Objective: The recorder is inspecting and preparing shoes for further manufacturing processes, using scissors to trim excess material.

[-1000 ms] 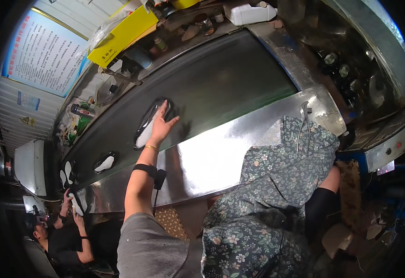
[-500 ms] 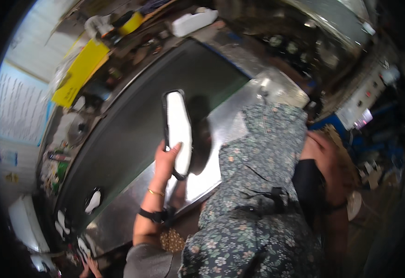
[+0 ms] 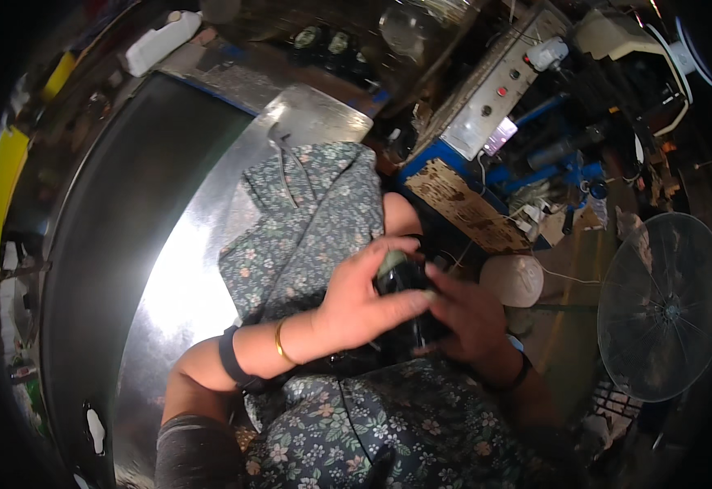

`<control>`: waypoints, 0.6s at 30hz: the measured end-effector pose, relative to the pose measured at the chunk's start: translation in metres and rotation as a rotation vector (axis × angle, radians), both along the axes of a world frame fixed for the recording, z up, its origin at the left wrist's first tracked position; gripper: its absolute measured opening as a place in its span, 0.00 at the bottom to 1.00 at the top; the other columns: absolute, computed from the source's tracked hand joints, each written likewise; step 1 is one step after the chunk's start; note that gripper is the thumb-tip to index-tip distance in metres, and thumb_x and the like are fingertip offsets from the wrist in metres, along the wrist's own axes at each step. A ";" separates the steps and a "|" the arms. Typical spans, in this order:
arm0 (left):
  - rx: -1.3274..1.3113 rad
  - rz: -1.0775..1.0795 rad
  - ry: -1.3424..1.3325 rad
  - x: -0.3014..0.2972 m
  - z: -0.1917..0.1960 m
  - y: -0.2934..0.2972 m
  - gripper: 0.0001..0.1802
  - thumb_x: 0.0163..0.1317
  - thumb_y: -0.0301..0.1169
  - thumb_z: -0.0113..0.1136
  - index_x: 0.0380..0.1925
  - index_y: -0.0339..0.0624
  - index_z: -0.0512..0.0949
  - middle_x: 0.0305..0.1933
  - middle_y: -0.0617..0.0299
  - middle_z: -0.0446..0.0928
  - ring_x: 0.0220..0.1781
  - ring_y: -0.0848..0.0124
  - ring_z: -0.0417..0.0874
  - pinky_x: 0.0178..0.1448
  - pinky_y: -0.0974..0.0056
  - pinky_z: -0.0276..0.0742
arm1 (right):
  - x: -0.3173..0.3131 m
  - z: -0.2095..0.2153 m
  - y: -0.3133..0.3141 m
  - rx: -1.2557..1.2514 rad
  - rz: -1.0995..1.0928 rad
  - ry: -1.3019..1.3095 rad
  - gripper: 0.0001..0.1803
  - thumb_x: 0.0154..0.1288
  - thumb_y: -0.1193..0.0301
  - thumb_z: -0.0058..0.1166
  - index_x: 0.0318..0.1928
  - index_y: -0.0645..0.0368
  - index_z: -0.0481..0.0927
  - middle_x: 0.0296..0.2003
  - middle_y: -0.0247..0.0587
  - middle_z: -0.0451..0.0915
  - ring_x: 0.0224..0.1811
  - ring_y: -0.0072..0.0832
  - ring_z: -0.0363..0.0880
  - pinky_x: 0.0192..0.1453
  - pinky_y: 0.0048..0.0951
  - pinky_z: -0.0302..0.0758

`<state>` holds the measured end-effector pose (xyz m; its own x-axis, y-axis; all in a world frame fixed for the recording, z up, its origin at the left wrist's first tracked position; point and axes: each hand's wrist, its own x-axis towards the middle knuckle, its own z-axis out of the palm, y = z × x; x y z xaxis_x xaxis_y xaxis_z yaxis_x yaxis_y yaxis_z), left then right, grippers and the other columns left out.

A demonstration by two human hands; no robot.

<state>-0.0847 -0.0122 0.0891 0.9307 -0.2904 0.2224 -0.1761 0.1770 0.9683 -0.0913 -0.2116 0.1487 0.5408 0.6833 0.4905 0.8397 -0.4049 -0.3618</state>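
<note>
In front of my body, above the floral apron (image 3: pixel 372 424), a glossy black shoe (image 3: pixel 392 284) is held between both hands. At its upper end a pale green part shows, perhaps a last inside it. My left hand (image 3: pixel 352 297) curls around the shoe's near side, thumb across it, fingers over the top. My right hand (image 3: pixel 474 318), shadowed and slightly blurred, closes on the other side. Much of the shoe is hidden by the fingers. Another black shoe with a white underside (image 3: pixel 95 430) lies at the lower left on the dark belt (image 3: pixel 127 171).
A shiny metal ledge (image 3: pixel 164 318) runs along the belt. A white plastic bottle (image 3: pixel 160 42) lies at the far left. Ahead right is a control box (image 3: pixel 494 90) with buttons over a worn board (image 3: pixel 462 204). A round white seat (image 3: pixel 511 281) and a caged fan (image 3: pixel 664 314) stand right.
The shoe has come from above the belt back to my body, and my right hand has joined the left on it. My view has swung to the right.
</note>
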 end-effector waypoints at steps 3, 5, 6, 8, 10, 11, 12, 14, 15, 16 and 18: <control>0.017 0.027 -0.088 -0.022 0.004 -0.017 0.23 0.55 0.27 0.63 0.52 0.34 0.74 0.48 0.51 0.80 0.50 0.62 0.83 0.55 0.62 0.76 | -0.020 0.004 -0.023 -0.037 0.029 0.056 0.23 0.57 0.65 0.64 0.51 0.65 0.78 0.54 0.63 0.76 0.46 0.48 0.84 0.41 0.35 0.83; 0.049 0.026 -0.048 -0.030 0.010 -0.020 0.20 0.56 0.27 0.62 0.50 0.34 0.75 0.46 0.52 0.81 0.49 0.62 0.83 0.55 0.62 0.76 | -0.027 0.007 -0.028 0.015 0.075 0.070 0.22 0.58 0.68 0.63 0.51 0.65 0.78 0.53 0.65 0.76 0.47 0.49 0.84 0.41 0.35 0.83; 0.021 0.036 -0.080 -0.030 0.013 -0.020 0.20 0.56 0.27 0.62 0.50 0.34 0.75 0.46 0.52 0.81 0.49 0.62 0.83 0.55 0.62 0.76 | -0.029 0.009 -0.026 0.020 0.089 0.090 0.21 0.58 0.69 0.62 0.52 0.65 0.78 0.52 0.67 0.76 0.47 0.51 0.83 0.40 0.35 0.83; -0.007 0.038 -0.053 -0.025 0.021 -0.018 0.16 0.61 0.26 0.58 0.49 0.35 0.76 0.46 0.53 0.81 0.49 0.63 0.83 0.55 0.62 0.76 | -0.026 0.015 -0.020 0.031 0.115 0.116 0.21 0.58 0.71 0.61 0.52 0.65 0.78 0.51 0.69 0.76 0.48 0.52 0.83 0.39 0.35 0.84; 0.000 0.045 -0.028 -0.016 0.023 -0.016 0.15 0.63 0.26 0.55 0.49 0.35 0.76 0.46 0.53 0.81 0.49 0.63 0.83 0.55 0.62 0.76 | -0.018 0.021 -0.013 0.011 0.111 0.114 0.23 0.56 0.69 0.65 0.52 0.65 0.78 0.51 0.65 0.77 0.48 0.47 0.84 0.42 0.35 0.83; -0.019 0.022 -0.082 -0.012 0.021 -0.015 0.14 0.66 0.27 0.52 0.49 0.35 0.76 0.47 0.53 0.81 0.50 0.63 0.83 0.55 0.62 0.76 | -0.013 0.019 -0.009 -0.016 0.082 0.160 0.23 0.56 0.69 0.65 0.52 0.65 0.78 0.51 0.65 0.77 0.48 0.47 0.84 0.42 0.35 0.83; 0.072 -0.015 0.086 -0.007 0.017 -0.012 0.15 0.70 0.31 0.47 0.50 0.34 0.76 0.49 0.53 0.80 0.53 0.64 0.81 0.57 0.63 0.74 | -0.005 0.013 -0.005 -0.047 0.007 0.144 0.25 0.55 0.68 0.67 0.52 0.65 0.78 0.52 0.62 0.78 0.48 0.46 0.84 0.46 0.35 0.82; 0.069 0.249 -0.054 0.009 0.001 -0.007 0.20 0.67 0.39 0.54 0.50 0.33 0.74 0.51 0.49 0.78 0.55 0.56 0.79 0.61 0.58 0.71 | 0.012 -0.012 0.001 0.011 -0.104 0.256 0.29 0.53 0.65 0.69 0.54 0.65 0.77 0.54 0.56 0.78 0.50 0.43 0.83 0.53 0.34 0.79; 0.197 0.449 -0.213 0.017 -0.008 -0.005 0.24 0.63 0.43 0.60 0.49 0.34 0.74 0.51 0.48 0.77 0.54 0.52 0.78 0.62 0.53 0.70 | 0.027 -0.033 0.004 0.060 -0.178 0.416 0.31 0.53 0.64 0.70 0.56 0.65 0.76 0.56 0.53 0.77 0.52 0.41 0.81 0.56 0.33 0.77; 0.295 0.454 -0.400 0.020 -0.016 -0.002 0.27 0.60 0.45 0.62 0.50 0.34 0.73 0.53 0.47 0.76 0.57 0.50 0.76 0.65 0.49 0.67 | 0.029 -0.058 0.012 0.330 -0.194 0.596 0.31 0.57 0.67 0.68 0.59 0.64 0.74 0.58 0.50 0.76 0.57 0.34 0.78 0.60 0.31 0.73; 0.554 0.419 -0.537 0.030 -0.028 0.007 0.33 0.54 0.44 0.67 0.54 0.34 0.70 0.57 0.47 0.74 0.63 0.48 0.72 0.69 0.39 0.58 | 0.018 -0.109 0.034 0.833 -0.195 0.969 0.25 0.65 0.68 0.60 0.60 0.64 0.74 0.54 0.45 0.77 0.56 0.22 0.74 0.59 0.26 0.71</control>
